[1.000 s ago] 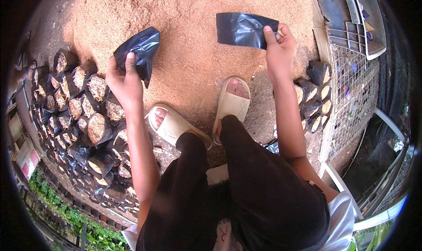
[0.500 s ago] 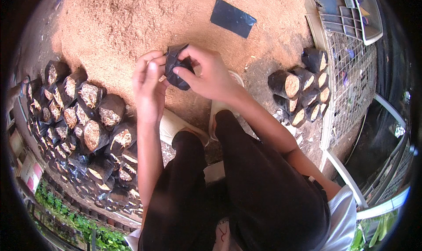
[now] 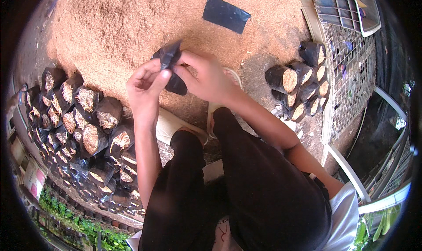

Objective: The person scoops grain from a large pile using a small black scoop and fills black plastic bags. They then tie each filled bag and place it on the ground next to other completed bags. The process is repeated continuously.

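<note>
A black plastic bag [image 3: 176, 83], crumpled and thin, is held between my two hands over the edge of the sawdust. My left hand [image 3: 147, 82] pinches it with thumb and fingers from the left side. From the right, my right hand [image 3: 205, 75] grips the same bag between thumb and forefinger. Part of the plastic sticks up above the fingertips and part hangs below. The bag's mouth cannot be made out. Beyond my hands, a flat black plastic bag [image 3: 226, 14] lies on the sawdust.
A broad heap of sawdust [image 3: 105, 27] spreads ahead. Many black bags packed with sawdust [image 3: 92, 137] crowd the left side. A smaller group of filled bags [image 3: 290, 81] stands at the right, beside a white wire mesh panel [image 3: 349, 71]. My light shoes [image 3: 169, 126] are below my hands.
The bag has turned and been bunched in my fingers, its upper part now pinched up. My left thumb has come across onto the plastic. The whole view has shifted slightly.
</note>
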The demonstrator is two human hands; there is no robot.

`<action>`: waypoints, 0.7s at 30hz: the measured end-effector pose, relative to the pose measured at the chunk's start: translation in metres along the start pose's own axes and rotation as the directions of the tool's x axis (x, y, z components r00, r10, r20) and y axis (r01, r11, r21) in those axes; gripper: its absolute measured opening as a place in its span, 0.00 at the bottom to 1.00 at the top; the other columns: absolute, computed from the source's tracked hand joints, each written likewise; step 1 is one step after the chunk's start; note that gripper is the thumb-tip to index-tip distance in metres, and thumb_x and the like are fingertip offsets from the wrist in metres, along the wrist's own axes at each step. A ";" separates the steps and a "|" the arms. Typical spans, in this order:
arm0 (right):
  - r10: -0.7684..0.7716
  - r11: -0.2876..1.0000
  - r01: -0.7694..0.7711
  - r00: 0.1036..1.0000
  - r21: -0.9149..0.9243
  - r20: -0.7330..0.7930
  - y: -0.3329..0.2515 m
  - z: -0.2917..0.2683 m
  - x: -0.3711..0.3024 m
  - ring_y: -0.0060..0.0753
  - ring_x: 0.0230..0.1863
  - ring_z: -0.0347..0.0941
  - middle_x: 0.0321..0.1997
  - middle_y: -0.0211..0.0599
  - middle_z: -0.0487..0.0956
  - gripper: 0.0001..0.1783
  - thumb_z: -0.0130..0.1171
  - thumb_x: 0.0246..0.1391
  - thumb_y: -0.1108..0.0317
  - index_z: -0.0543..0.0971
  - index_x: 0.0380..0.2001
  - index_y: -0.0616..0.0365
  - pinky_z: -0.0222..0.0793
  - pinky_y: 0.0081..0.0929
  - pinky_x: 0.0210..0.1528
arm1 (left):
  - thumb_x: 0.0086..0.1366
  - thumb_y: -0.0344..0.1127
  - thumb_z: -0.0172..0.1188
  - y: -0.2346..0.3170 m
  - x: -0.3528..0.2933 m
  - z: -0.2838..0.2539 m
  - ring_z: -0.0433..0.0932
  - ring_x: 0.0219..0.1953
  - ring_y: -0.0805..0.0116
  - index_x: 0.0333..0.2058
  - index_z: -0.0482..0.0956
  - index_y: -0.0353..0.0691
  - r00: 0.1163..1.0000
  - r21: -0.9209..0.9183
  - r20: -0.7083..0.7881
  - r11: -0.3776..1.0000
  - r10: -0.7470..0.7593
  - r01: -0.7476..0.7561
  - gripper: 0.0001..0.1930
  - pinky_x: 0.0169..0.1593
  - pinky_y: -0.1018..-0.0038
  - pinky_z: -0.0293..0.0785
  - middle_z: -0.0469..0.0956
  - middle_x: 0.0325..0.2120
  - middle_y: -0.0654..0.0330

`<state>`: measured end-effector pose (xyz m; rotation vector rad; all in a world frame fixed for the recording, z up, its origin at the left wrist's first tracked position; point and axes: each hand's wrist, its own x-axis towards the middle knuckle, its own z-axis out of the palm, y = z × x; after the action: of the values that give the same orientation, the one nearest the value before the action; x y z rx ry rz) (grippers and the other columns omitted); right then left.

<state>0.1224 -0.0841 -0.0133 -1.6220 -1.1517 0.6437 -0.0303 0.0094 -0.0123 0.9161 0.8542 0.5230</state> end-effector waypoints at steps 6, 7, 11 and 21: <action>0.234 0.968 -0.218 0.962 0.126 -0.137 0.015 -0.002 -0.008 0.32 0.39 0.83 0.35 0.41 0.83 0.01 0.59 0.63 0.77 0.77 0.36 0.63 0.76 0.31 0.42 | 0.67 0.20 0.66 -0.009 0.005 -0.017 0.81 0.32 0.77 0.41 0.83 0.30 0.990 0.105 -0.134 0.994 0.041 -0.027 0.05 0.40 0.80 0.78 0.86 0.32 0.59; 0.362 0.927 -0.342 0.922 0.151 -0.134 0.016 -0.007 -0.009 0.29 0.42 0.81 0.38 0.38 0.83 0.01 0.58 0.63 0.78 0.77 0.35 0.62 0.77 0.30 0.44 | 0.67 0.20 0.66 -0.008 0.005 -0.017 0.81 0.31 0.78 0.40 0.83 0.31 0.987 0.113 -0.153 0.993 0.055 -0.038 0.04 0.38 0.80 0.78 0.85 0.31 0.59; 0.055 0.997 -0.069 0.929 -0.026 -0.365 0.008 -0.004 -0.010 0.34 0.43 0.80 0.42 0.42 0.82 0.04 0.56 0.61 0.82 0.78 0.35 0.62 0.77 0.31 0.45 | 0.65 0.17 0.64 -0.007 0.004 -0.014 0.80 0.29 0.80 0.37 0.79 0.33 0.981 0.346 -0.160 0.937 0.107 -0.046 0.06 0.36 0.82 0.76 0.83 0.29 0.62; 0.125 0.992 -0.130 0.949 -0.005 0.290 0.006 -0.007 0.002 0.56 0.37 0.81 0.32 0.55 0.81 0.09 0.50 0.60 0.78 0.79 0.39 0.67 0.75 0.44 0.42 | 0.64 0.17 0.64 -0.003 -0.004 0.008 0.77 0.31 0.83 0.36 0.77 0.37 0.992 0.412 0.005 0.903 0.127 -0.117 0.08 0.34 0.82 0.73 0.78 0.27 0.68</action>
<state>0.1310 -0.0851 -0.0162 -1.6360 -1.2539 0.9989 -0.0255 0.0013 -0.0107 1.3613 0.9504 0.4681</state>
